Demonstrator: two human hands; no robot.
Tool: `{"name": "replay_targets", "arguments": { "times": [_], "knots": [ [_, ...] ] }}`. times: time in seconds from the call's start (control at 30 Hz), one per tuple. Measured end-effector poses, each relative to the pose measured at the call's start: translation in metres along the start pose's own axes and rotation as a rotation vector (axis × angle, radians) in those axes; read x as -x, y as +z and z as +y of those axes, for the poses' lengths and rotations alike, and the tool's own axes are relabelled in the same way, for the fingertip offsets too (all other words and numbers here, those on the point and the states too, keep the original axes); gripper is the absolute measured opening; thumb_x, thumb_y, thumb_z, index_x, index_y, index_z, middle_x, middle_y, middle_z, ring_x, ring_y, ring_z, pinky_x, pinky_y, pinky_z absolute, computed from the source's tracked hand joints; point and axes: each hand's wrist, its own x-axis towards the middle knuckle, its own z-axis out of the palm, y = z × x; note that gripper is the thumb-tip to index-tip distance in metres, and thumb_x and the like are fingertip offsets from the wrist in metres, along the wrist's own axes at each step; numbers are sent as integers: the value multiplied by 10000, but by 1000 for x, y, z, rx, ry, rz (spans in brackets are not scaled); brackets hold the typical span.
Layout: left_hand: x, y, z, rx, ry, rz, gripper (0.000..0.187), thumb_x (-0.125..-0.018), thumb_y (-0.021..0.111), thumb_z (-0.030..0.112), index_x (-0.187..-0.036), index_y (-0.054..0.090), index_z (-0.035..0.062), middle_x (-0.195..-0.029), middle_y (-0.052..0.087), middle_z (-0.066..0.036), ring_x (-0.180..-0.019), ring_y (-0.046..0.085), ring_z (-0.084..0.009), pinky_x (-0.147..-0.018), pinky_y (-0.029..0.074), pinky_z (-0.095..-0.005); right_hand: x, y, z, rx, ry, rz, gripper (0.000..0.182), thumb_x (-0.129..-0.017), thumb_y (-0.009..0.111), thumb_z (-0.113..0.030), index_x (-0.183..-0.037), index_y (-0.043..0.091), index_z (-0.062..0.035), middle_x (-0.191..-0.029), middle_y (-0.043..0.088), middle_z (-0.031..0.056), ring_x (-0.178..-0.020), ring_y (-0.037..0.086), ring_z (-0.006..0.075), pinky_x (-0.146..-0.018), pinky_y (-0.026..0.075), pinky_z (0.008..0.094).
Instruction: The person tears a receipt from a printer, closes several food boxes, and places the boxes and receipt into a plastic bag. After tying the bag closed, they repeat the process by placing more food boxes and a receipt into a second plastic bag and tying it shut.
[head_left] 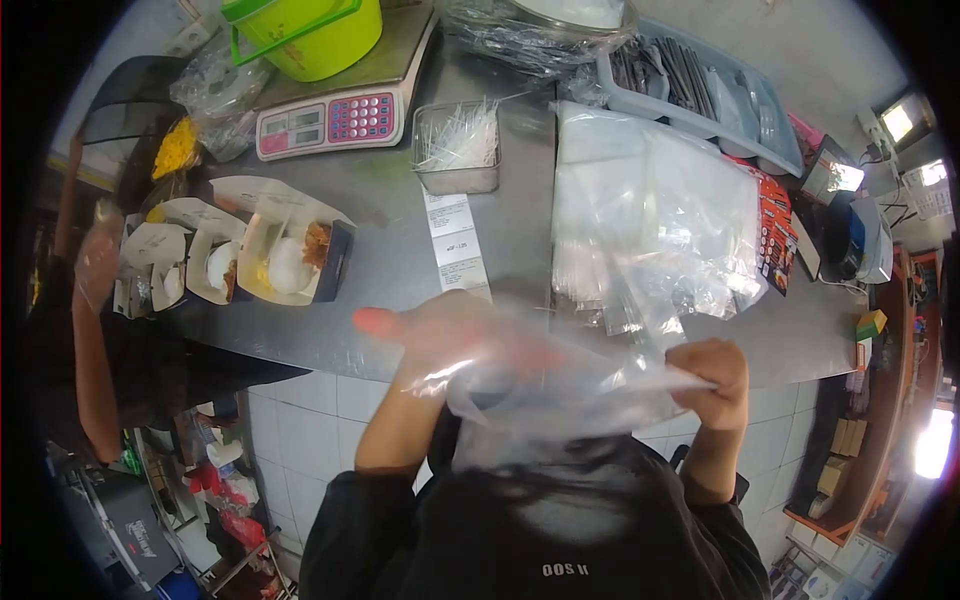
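A clear plastic bag is stretched between my two hands in front of my dark shirt. My left hand is partly inside or behind the bag, its thumb pointing out to the left and its other fingers extended and blurred under the film. On the right, my right hand is closed on the bag's edge. Just beyond lies a stack of flat clear bags on the metal table. A printed paper strip runs away from my left hand towards a metal tray of thin clear sticks.
Open food boxes with rice and fried food stand at the left. Behind are a scale carrying a green bucket and a blue cutlery tray. Another person's gloved hand is at the far left.
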Motion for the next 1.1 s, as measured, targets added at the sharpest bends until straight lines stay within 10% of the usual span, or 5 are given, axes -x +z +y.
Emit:
{"name": "replay_targets", "arguments": {
  "times": [0.13,0.37,0.57,0.83,1.1],
  "knots": [
    [-28,37,19,482,135,20,719,-779,763,254,-1362,437,-15,-1185,608,-208,-980,639,-322,-858,495,-426,-7,3,9,191,165,178,66,-799,635,-24,-821,668,29,-646,617,99,-503,501,116,-495,375,241],
    [-15,43,18,-140,-187,517,189,-823,717,132,-941,679,-11,-856,696,-81,-826,650,-135,-731,498,-261,-31,23,34,1037,-19,724,171,-727,712,-97,-827,593,-26,-759,579,66,-760,545,320,-787,376,446],
    [-60,75,-3,159,-138,650,185,-867,688,215,-866,654,33,-761,617,2,-729,549,-58,-641,438,-225,-7,75,28,15,373,86,196,-774,708,-135,-770,564,-3,-687,534,71,-676,549,245,-659,403,380],
    [-33,52,3,117,-130,647,195,-855,686,186,-781,608,24,-730,581,8,-676,504,-80,-600,426,-279,58,16,51,27,445,520,118,-776,611,-97,-762,573,13,-714,576,72,-678,560,148,-689,469,286],
    [-64,83,15,-375,201,528,239,-815,678,67,-809,441,43,-743,493,-63,-638,472,-148,-559,393,-280,22,42,16,-3,669,255,229,-745,663,-209,-753,570,0,-704,550,38,-707,561,131,-613,440,276]
  ]
}}
